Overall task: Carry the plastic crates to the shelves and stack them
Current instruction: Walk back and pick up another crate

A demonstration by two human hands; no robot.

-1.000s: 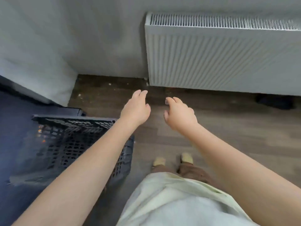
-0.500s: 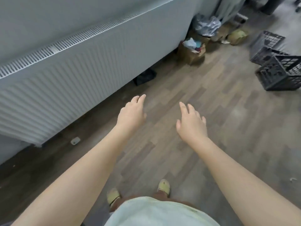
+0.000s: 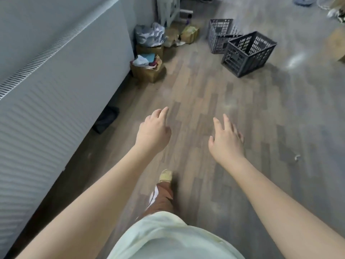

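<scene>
Reaching forward over a grey-brown wood-plank floor, a person's two bare arms stretch ahead with both hands empty. The left hand hangs palm down with its fingers loosely curled and the index finger pointing forward; it grips nothing. The right hand is spread, fingers straight and slightly apart, also holding nothing. Well ahead of the hands, toward the far right of the floor, stand two dark grey slatted plastic crates: the nearer crate sits upright with its open top showing, and the farther crate stands just behind it to the left, touching or nearly touching it. A long white ribbed radiator runs along the floor's left edge. Past its far end, against the wall, sit a small brown cardboard box stuffed with cloth and paper and a crumpled silvery plastic bag. Below the arms show a pale green shirt, a brown trouser leg and one yellow slipper stepping forward.
</scene>
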